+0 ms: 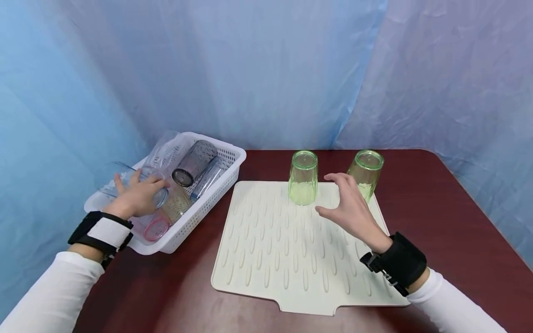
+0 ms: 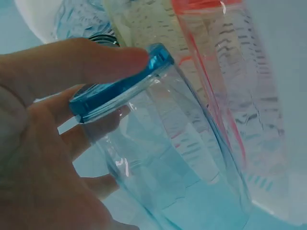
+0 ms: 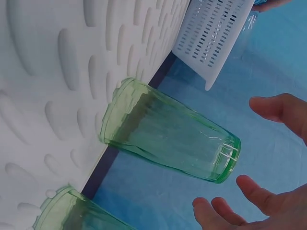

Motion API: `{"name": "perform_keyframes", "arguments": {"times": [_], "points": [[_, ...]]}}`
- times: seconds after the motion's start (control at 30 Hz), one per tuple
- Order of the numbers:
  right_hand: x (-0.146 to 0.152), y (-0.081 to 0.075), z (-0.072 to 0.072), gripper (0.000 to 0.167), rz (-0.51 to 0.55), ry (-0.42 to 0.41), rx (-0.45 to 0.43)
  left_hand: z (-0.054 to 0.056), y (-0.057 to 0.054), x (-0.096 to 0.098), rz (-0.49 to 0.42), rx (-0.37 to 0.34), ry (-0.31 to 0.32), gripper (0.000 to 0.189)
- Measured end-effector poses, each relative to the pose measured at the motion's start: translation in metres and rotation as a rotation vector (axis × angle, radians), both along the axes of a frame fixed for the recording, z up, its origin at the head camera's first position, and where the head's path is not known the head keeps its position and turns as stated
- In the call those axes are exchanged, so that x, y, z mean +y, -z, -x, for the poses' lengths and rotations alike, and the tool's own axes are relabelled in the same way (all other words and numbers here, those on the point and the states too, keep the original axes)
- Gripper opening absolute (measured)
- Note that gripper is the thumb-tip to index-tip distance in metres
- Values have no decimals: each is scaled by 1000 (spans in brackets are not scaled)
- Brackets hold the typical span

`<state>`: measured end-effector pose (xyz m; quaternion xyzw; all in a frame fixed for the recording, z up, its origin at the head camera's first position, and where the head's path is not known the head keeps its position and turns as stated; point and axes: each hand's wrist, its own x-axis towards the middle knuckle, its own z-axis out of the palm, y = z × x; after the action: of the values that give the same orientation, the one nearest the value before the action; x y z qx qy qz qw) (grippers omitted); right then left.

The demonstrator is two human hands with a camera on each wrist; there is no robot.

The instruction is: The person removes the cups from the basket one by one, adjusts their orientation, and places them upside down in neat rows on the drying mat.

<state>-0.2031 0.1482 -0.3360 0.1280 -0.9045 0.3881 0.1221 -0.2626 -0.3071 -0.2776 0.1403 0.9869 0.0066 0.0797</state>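
My left hand (image 1: pixel 135 196) is over the near left side of a white basket (image 1: pixel 208 203), gripping a clear drinking glass with a blue end (image 2: pixel 172 148). In the left wrist view its thumb lies across that blue end, with the other fingers behind. Above the right side of a pale drying mat (image 1: pixel 287 277), my right hand (image 1: pixel 354 210) holds nothing, thumb and fingers spread apart. Two green glasses stand upside down at the mat's far edge: one green glass (image 1: pixel 303 180) left of the right hand, another green glass (image 1: pixel 370 166) just behind it.
Inside the basket lie a dark grey glass (image 1: pixel 197 159), a blue-tinted glass (image 1: pixel 208 178), a yellowish glass (image 1: pixel 176 203) and a pink-rimmed glass (image 1: pixel 156 229). The dark red table (image 1: pixel 449 208) ends at a blue curtain (image 1: pixel 266 74) behind.
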Motion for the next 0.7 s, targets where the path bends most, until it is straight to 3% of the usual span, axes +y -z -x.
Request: {"name": "perform_keyframes", "arguments": {"times": [0.3,0.5,0.7], "points": [[0,8,-1,66,1,9,31,-3,1,1,78,50,19,53],[1,11,-2,64,2,15,58,-2,4,-4,77,146,2,66],[4,12,-1,59,20,40,31,-1,-1,0,47,250,7,86]]}}
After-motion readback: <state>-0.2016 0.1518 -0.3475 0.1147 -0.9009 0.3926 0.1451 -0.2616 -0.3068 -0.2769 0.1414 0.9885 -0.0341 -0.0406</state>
